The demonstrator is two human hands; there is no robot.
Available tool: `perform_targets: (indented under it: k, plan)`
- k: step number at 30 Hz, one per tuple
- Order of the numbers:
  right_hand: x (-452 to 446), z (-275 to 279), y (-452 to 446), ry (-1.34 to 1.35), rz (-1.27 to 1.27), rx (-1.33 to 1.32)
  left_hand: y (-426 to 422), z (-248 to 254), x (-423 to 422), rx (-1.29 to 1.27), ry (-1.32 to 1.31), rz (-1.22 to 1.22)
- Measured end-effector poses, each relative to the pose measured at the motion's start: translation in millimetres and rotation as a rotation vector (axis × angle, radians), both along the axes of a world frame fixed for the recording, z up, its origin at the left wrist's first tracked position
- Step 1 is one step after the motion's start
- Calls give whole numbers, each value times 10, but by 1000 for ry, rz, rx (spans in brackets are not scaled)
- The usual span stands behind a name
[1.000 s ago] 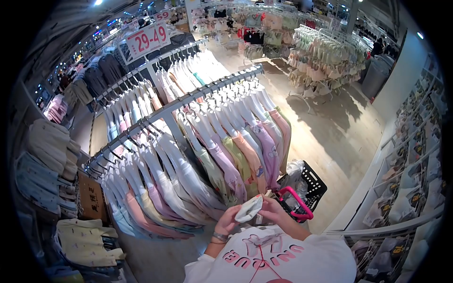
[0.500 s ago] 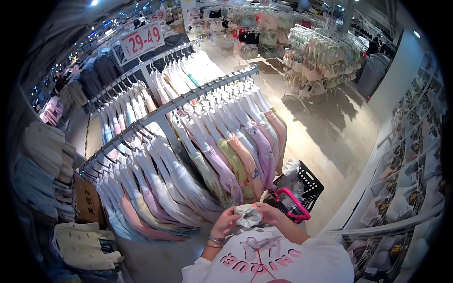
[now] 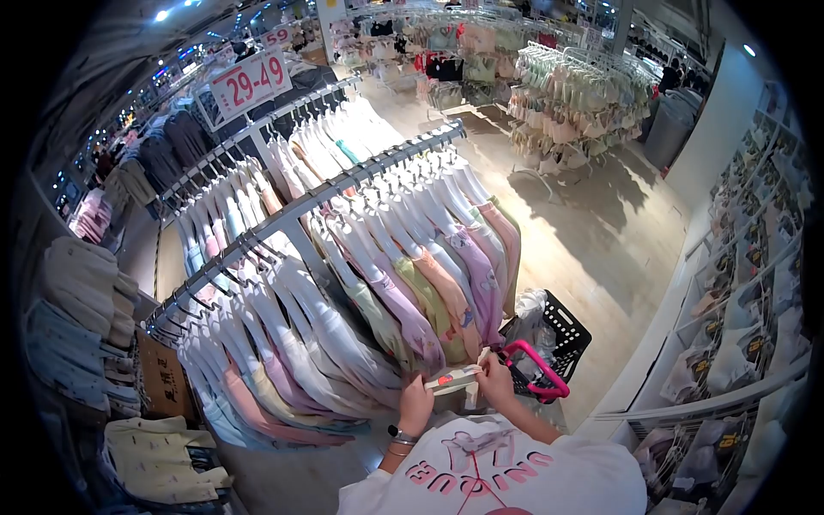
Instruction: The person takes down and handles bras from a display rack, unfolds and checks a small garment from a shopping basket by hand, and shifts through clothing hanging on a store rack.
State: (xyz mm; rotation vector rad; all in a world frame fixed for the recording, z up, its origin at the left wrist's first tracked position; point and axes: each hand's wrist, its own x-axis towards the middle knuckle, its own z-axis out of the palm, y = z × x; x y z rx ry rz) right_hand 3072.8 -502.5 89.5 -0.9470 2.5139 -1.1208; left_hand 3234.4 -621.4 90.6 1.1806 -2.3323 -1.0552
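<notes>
A small pale green cloth item [image 3: 455,378] with a red-orange patch is stretched between my two hands, just in front of my white shirt. My left hand [image 3: 416,402] has its fingers closed on the left end of the cloth. At the right end, my right hand [image 3: 495,380] pinches the cloth. A pale strip hangs down beside my right hand. Just to the right is the pink handle [image 3: 549,378] of a black shopping basket [image 3: 568,335] with clear plastic packaging inside.
A long rack [image 3: 300,206] of pastel clothes on white hangers stands ahead, below a "29-49" price sign [image 3: 251,83]. Packaged goods hang on the right wall [image 3: 738,343]. A brown carton [image 3: 165,375] and folded clothes [image 3: 167,463] are at the left.
The cloth was bunched and rounded between my hands; now it is pulled out flat and narrow. My hands have moved apart, and the view has shifted slightly.
</notes>
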Motion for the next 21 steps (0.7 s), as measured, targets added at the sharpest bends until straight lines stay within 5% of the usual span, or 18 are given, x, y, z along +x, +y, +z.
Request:
perform_targets:
  k: [10,21]
  plan:
    - [117,-150,-75,86,199,113,81,-250,36,168,-290,-328]
    - [-3,-519,9,201,294,388,-60,-684,150,277,-387,-220]
